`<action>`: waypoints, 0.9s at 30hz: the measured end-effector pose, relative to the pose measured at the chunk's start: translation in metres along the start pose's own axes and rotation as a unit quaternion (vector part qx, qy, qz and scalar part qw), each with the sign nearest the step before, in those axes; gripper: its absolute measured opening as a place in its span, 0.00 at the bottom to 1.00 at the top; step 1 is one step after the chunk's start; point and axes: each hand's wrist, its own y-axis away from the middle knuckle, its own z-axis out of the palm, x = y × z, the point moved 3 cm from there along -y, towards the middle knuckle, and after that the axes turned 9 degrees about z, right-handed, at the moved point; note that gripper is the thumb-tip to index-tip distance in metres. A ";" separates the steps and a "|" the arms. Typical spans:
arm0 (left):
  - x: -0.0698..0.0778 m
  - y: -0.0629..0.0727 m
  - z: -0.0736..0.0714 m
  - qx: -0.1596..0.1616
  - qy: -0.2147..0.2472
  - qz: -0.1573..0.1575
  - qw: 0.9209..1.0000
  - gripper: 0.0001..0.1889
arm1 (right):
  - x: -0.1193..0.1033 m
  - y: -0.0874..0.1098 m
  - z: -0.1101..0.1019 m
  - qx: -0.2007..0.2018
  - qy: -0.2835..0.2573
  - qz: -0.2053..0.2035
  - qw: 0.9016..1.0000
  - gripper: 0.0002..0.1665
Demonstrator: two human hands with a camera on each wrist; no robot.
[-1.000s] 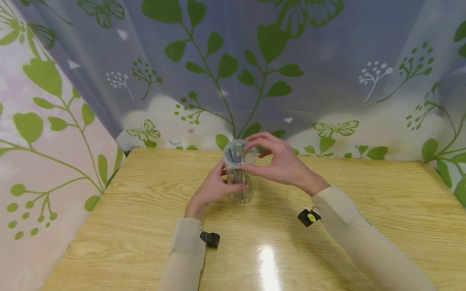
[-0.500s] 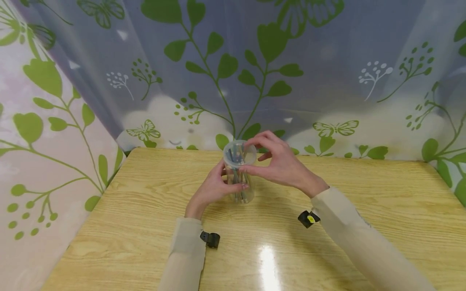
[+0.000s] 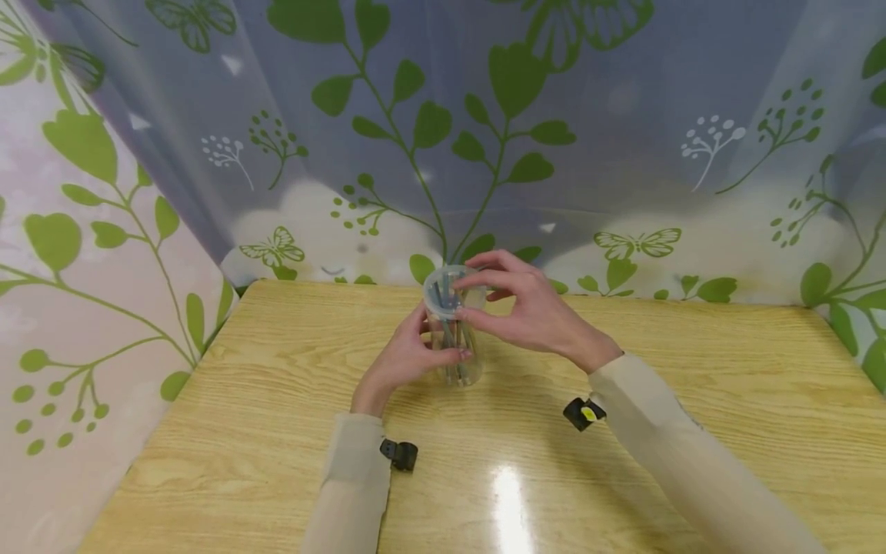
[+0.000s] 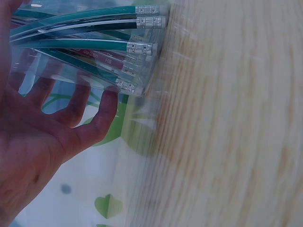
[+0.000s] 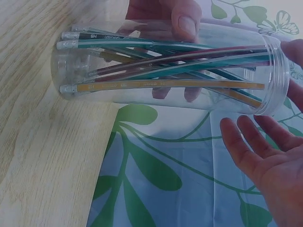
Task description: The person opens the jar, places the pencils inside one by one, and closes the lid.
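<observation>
A clear plastic jar (image 3: pixel 473 371) stands upright on the table, with several pencils (image 5: pixel 165 85) inside, mostly green, plus dark red and yellow ones. Their eraser ends (image 4: pixel 142 48) point down to the jar's base. My left hand (image 3: pixel 401 355) grips the jar's body from the left, its thumb across the front. On top sits a translucent round lid (image 3: pixel 438 306); my right hand (image 3: pixel 540 312) holds its right edge between thumb and fingers. In the right wrist view the other fingers (image 5: pixel 246 137) of that hand spread beside the rim, apart from the jar.
The wood-grain table (image 3: pixel 277 431) reaches back to a hanging cloth (image 3: pixel 623 138) printed with green leaves and butterflies, close behind the jar. Another printed cloth (image 3: pixel 90 254) hangs along the left side. A small black camera (image 3: pixel 399 455) sits at the left wrist.
My right hand's fingers have shifted slightly left over the lid, after a small move up and back. The left hand and the jar stay almost where they were.
</observation>
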 end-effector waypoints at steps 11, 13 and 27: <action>0.002 0.001 0.000 0.003 -0.009 -0.004 1.000 0.50 | -0.002 0.000 0.002 0.001 -0.030 0.024 0.999 0.31; 0.002 0.000 0.000 0.004 -0.011 -0.004 1.000 0.50 | -0.002 0.000 0.001 -0.004 -0.037 0.031 0.999 0.33; 0.003 0.000 -0.001 0.001 -0.006 -0.019 1.000 0.51 | -0.003 -0.001 0.006 0.005 -0.009 0.037 0.999 0.27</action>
